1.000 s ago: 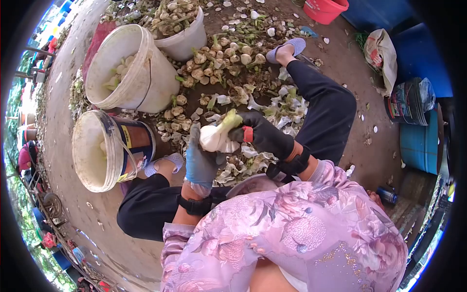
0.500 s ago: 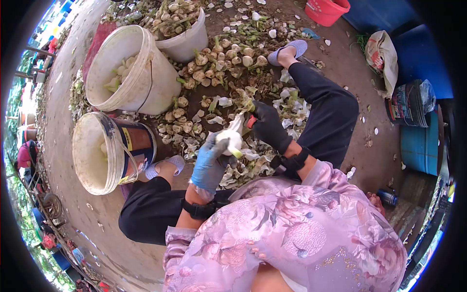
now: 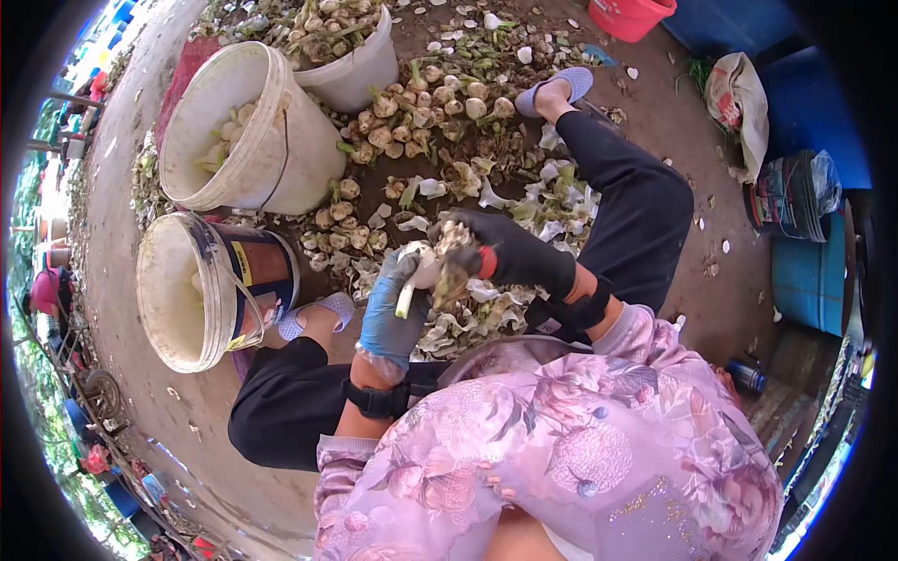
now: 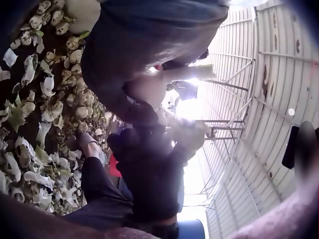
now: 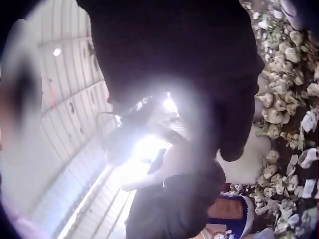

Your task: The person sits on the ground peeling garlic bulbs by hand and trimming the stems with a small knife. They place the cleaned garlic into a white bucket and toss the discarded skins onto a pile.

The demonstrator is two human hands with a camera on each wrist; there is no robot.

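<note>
My left hand (image 3: 396, 304), in a blue glove over a darker one, grips a pale peeled garlic bulb (image 3: 426, 268) with its short cut stem (image 3: 404, 301) pointing down. Close against it, my black-gloved right hand (image 3: 514, 251) holds a clump of ragged brown garlic peelings (image 3: 456, 245) that overlaps the bulb. A red band (image 3: 487, 263) circles a finger of the right hand. In the left wrist view the left glove (image 4: 154, 40) looms dark against glare. The right wrist view has the right glove (image 5: 174, 55) hiding most of the bulb, the pale stem (image 5: 149, 178) showing below.
A large white bucket (image 3: 313, 159) with peeled bulbs leans at left, a labelled bucket (image 3: 173, 304) in front of it. Behind stands a white tub (image 3: 360, 79) of garlic. Unpeeled bulbs (image 3: 412, 122) and shed skins (image 3: 486, 323) cover the ground between the legs.
The right hand first held the green stem end, then drew skin up and away from the bulb. Now it is back beside the bulb with brown peelings. The left hand turned the bulb stem-down.
</note>
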